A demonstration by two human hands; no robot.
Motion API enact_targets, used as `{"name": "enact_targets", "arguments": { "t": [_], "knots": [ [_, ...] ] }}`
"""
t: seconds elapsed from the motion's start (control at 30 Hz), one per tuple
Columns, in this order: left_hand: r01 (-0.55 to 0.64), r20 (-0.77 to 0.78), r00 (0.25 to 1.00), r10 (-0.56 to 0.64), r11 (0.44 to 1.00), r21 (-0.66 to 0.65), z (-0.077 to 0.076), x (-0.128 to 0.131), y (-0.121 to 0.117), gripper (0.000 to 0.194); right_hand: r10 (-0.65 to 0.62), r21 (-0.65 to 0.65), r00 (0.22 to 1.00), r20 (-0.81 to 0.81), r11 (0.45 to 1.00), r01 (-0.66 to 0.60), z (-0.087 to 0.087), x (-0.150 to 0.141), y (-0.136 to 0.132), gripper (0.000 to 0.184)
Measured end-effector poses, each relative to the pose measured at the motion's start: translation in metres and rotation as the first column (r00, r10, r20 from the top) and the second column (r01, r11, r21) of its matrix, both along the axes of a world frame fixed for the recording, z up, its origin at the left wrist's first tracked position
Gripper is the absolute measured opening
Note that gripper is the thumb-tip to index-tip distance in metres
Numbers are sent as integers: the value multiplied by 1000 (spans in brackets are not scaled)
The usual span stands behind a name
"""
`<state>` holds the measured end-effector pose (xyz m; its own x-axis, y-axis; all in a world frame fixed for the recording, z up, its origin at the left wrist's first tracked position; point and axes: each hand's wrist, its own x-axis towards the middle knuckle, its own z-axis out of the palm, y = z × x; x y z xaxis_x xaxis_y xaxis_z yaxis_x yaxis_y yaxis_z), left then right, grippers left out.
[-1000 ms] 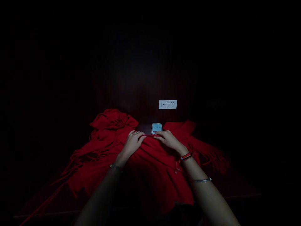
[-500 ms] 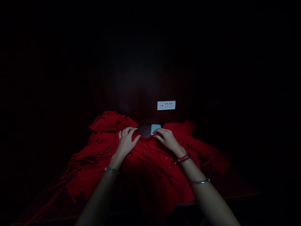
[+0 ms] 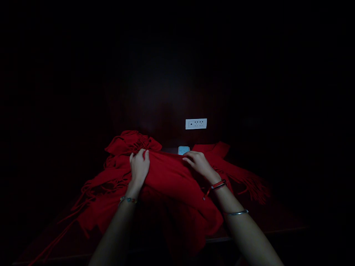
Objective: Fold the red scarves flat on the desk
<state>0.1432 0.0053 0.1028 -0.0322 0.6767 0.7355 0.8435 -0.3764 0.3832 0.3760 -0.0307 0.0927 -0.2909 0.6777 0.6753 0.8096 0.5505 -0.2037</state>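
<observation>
Red, wide, draped woven cloth (image 3: 174, 177) is pinched at its far edge by the left hand (image 3: 139, 167), eleven o'clock, and right hand (image 3: 200, 162), one o'clock, apparently for straightening, calling next for even tension.

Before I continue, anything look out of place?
Nothing looks spilled or damaged, though the dark hides much. The phone seems out of place: its lower end is hidden behind the right hand and red cloth. Long red strands also trail toward the near left corner of the table.
</observation>
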Motion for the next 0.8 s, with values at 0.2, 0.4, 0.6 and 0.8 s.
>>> {"name": "enact_targets", "arguments": {
  "t": [0.2,0.4,0.6,0.8],
  "knots": [
    [324,-254,911,-323,945,-42,-12,29,-16,42,66,15,995,-69,998,-65,2,-13,-6,16],
    [432,-175,879,-444,896,-100,-9,34,-17,20,88,8,993,-83,996,-88,3,-10,-6,14],
    [43,9,999,-42,979,-198,0,6,-3,22,58,-34,996,-64,998,-60,4,-7,-6,16],
    [343,-267,900,-345,938,-57,-8,27,-19,39,119,26,987,-111,993,-117,2,-17,-9,17]
  ]
}}
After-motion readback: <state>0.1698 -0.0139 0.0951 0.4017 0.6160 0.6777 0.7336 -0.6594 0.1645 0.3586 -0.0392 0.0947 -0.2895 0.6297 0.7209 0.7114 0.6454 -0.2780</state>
